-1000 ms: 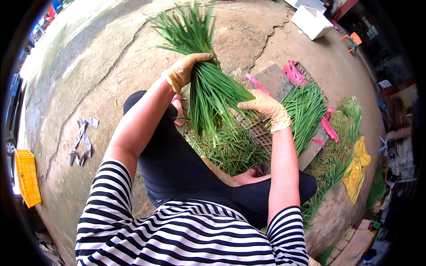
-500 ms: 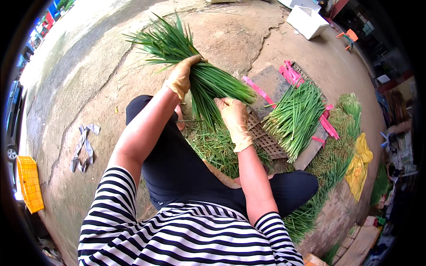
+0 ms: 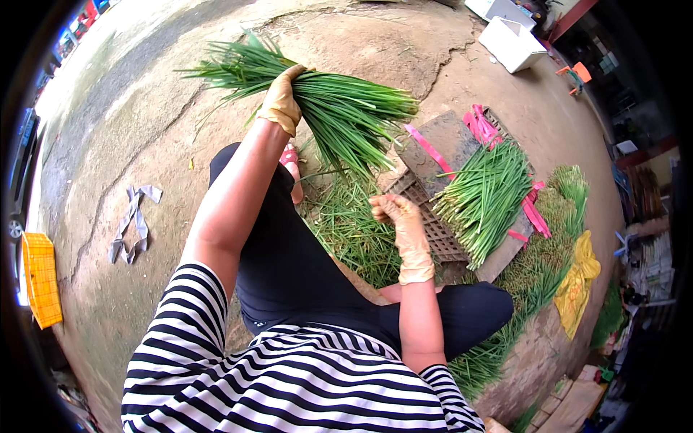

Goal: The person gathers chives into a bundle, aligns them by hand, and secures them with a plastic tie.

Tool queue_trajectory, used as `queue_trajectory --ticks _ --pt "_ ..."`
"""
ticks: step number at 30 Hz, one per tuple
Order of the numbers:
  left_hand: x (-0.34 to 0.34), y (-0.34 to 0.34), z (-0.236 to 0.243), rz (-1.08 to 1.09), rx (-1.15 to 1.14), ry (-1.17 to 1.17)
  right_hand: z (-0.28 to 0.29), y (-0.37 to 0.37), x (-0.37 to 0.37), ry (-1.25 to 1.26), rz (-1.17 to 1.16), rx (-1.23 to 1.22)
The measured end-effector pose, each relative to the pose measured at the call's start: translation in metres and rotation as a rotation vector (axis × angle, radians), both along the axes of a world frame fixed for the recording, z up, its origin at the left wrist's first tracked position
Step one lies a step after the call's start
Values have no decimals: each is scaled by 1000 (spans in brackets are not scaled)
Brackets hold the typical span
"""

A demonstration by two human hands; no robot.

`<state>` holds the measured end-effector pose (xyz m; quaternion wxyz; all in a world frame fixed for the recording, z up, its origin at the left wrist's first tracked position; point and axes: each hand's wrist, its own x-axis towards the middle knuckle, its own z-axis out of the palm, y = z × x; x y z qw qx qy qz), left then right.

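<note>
My gloved left hand (image 3: 283,101) grips a large bunch of long green leafy stalks (image 3: 350,105), held up and slanting, leaf tips to the upper left and cut ends to the right. My gloved right hand (image 3: 401,222) is below the bunch, apart from it, fingers pinched; what, if anything, is between them is too small to make out. Under it lie loose green trimmings (image 3: 346,238). Just right of that hand, a pile of trimmed stalks (image 3: 484,195) lies on a grey board (image 3: 447,126) over a brown lattice crate (image 3: 440,238), with pink strips (image 3: 484,123) around it.
More stalks (image 3: 559,187) cover the ground at right beside a yellow sack (image 3: 576,281). Grey strips (image 3: 133,224) lie on the cracked concrete (image 3: 130,144); an orange crate (image 3: 42,278) is far left, a white box (image 3: 509,43) and orange chair (image 3: 581,72) at the back.
My left hand has raised the bunch and tilted it flatter, its leafy end swinging left. My right hand, earlier at the bunch, has come away from it and moved lower.
</note>
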<state>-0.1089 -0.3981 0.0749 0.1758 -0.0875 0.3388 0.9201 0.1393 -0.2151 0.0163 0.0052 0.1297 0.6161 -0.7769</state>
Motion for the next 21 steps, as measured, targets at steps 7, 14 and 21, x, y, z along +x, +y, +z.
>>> queue_trajectory --ticks 7,14,21 --pt "-7 -3 -6 104 65 -33 -4 -57 -53 -110 8 -447" --pt "-22 -20 -11 180 113 -57 -29 -40 -46 23 -218 -732" --pt "-27 -26 -8 234 145 -106 -17 -18 -42 206 -446 -297"
